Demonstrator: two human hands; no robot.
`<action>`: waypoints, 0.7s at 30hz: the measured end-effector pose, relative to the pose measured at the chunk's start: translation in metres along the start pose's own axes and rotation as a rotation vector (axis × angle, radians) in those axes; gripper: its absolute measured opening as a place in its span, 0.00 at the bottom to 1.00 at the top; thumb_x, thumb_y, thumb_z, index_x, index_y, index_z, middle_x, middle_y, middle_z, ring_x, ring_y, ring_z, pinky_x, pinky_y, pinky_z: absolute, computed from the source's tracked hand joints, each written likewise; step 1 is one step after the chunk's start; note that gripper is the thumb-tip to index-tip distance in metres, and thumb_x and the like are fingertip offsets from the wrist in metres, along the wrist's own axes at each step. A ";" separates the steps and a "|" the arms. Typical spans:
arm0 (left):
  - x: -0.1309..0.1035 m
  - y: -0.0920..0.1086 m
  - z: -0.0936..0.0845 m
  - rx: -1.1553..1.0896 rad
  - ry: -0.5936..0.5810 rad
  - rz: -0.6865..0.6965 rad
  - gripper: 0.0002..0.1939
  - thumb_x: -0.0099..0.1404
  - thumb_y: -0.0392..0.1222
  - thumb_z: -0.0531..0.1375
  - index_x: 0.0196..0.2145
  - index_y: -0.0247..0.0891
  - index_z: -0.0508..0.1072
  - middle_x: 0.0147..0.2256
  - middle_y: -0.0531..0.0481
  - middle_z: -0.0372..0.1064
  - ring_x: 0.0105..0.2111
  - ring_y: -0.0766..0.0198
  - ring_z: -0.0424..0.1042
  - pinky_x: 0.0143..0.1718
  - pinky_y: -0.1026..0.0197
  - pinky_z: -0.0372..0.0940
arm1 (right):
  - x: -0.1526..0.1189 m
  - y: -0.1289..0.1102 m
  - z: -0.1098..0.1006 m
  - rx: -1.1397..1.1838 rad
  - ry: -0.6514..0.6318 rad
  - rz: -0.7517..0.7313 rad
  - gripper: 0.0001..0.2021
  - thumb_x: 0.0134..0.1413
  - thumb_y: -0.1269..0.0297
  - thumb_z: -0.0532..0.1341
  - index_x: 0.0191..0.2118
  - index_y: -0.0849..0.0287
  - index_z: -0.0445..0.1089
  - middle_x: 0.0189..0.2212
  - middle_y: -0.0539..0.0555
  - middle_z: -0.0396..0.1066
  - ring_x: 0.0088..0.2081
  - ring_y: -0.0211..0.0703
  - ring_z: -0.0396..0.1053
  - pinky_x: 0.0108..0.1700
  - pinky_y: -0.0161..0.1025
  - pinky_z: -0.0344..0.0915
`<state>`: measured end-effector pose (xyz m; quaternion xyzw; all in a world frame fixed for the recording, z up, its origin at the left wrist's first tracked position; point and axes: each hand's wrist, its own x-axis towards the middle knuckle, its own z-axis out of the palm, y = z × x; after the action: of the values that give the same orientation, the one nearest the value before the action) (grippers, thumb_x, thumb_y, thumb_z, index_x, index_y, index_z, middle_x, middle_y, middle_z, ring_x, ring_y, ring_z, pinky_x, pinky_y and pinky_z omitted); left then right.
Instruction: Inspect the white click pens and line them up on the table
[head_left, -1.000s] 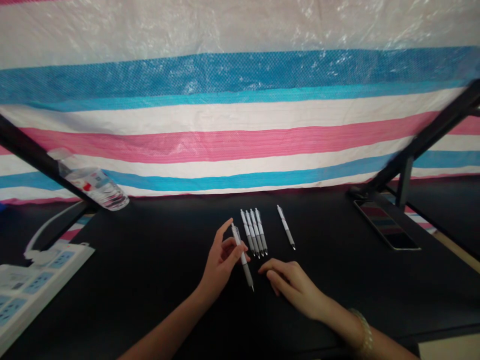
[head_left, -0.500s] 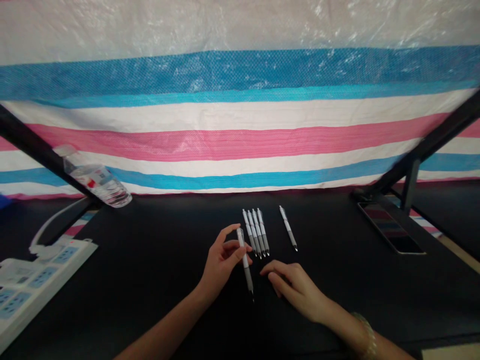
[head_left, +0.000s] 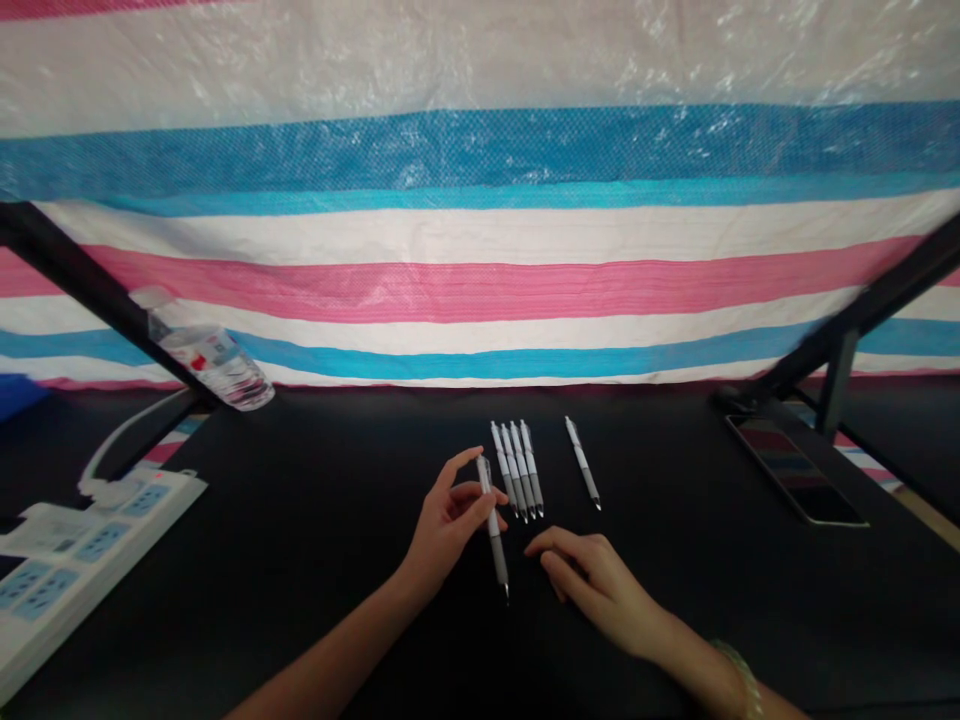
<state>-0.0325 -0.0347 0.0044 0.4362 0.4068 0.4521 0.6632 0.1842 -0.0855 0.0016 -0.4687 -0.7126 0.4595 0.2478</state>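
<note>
A white pen with a grey grip (head_left: 498,553) is held between the thumb and fingers of my left hand (head_left: 450,515), its tip pointing down toward me. My right hand (head_left: 600,585) rests just right of it, fingers loosely bent and apart, holding nothing. Behind my hands, several matching pens (head_left: 522,468) lie side by side in a close row on the black table (head_left: 315,480). One more such pen (head_left: 583,463) lies by itself to the right of that row, slightly slanted.
A white power strip (head_left: 97,560) with a plugged cable is at the left. A clear bottle (head_left: 217,365) leans by the left black bar (head_left: 97,290). On the right lies a phone (head_left: 796,470) near another black bar (head_left: 892,290). A striped sheet (head_left: 480,290) hangs behind.
The view has shifted slightly, so the table items appear a little farther right. My left hand keeps its hold on the pen, and my right hand looks nearly the same.
</note>
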 end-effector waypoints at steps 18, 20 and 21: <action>0.084 0.007 -0.010 0.664 0.115 0.132 0.33 0.58 0.34 0.65 0.62 0.35 0.65 0.45 0.42 0.74 0.21 0.69 0.73 0.24 0.63 0.71 | -0.002 0.006 0.000 0.034 0.061 -0.028 0.18 0.71 0.53 0.50 0.45 0.59 0.74 0.21 0.46 0.64 0.23 0.37 0.64 0.28 0.33 0.57; 0.090 0.001 -0.011 0.687 0.138 0.134 0.35 0.57 0.34 0.66 0.62 0.33 0.65 0.51 0.37 0.69 0.20 0.72 0.72 0.24 0.63 0.72 | -0.002 0.006 -0.002 0.029 0.084 -0.036 0.19 0.71 0.53 0.50 0.45 0.59 0.73 0.20 0.46 0.64 0.23 0.37 0.64 0.28 0.33 0.57; 0.091 -0.001 -0.012 0.690 0.141 0.135 0.34 0.57 0.35 0.66 0.62 0.32 0.65 0.52 0.36 0.67 0.20 0.72 0.72 0.24 0.62 0.72 | -0.002 0.007 -0.003 0.022 0.100 -0.044 0.19 0.71 0.53 0.50 0.45 0.59 0.73 0.20 0.46 0.64 0.23 0.37 0.64 0.28 0.33 0.58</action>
<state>-0.0195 0.0540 -0.0133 0.6283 0.5505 0.3599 0.4155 0.1907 -0.0852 -0.0029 -0.4724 -0.7044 0.4379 0.2983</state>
